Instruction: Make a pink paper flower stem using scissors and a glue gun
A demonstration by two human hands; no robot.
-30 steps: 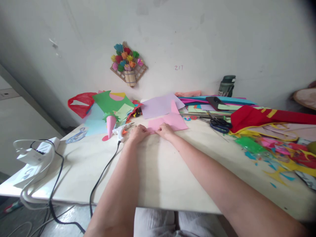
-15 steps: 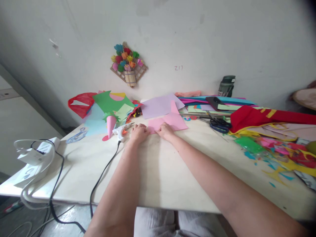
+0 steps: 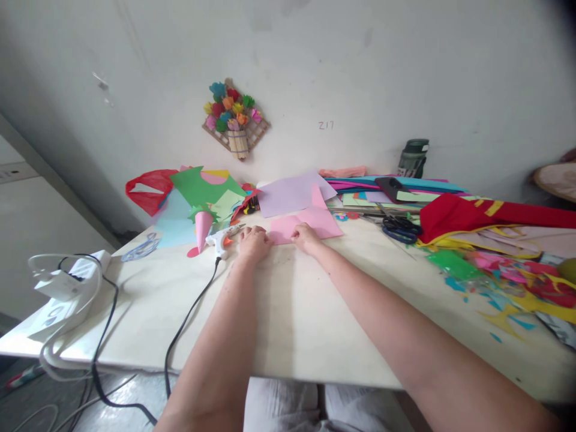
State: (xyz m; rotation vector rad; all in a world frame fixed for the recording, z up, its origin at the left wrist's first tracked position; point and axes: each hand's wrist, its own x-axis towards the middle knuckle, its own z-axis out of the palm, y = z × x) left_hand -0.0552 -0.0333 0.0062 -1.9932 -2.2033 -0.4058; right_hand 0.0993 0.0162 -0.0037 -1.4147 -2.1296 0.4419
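A folded pink paper (image 3: 326,223) lies on the table in front of me, one strip of it standing out at the top. My left hand (image 3: 254,243) rests at its left edge, fingers curled and closed on the sheet's corner. On the lower front part of the paper lies my right hand (image 3: 306,237), closed, its fingertips pressed on the sheet. Just left of my left hand is a white glue gun (image 3: 218,243). Beside that stands a pink paper cone (image 3: 203,231) with a green fringe.
Purple paper (image 3: 288,195) lies behind the pink sheet. Scissors (image 3: 400,228), a red cloth (image 3: 454,219) and colored scraps (image 3: 517,300) are at the right. A power strip (image 3: 67,300) and cables occupy the left; a bottle (image 3: 413,159) stands at the back.
My right hand has slid a little to the right along the front of the pink paper. My left hand has stayed in nearly the same place.
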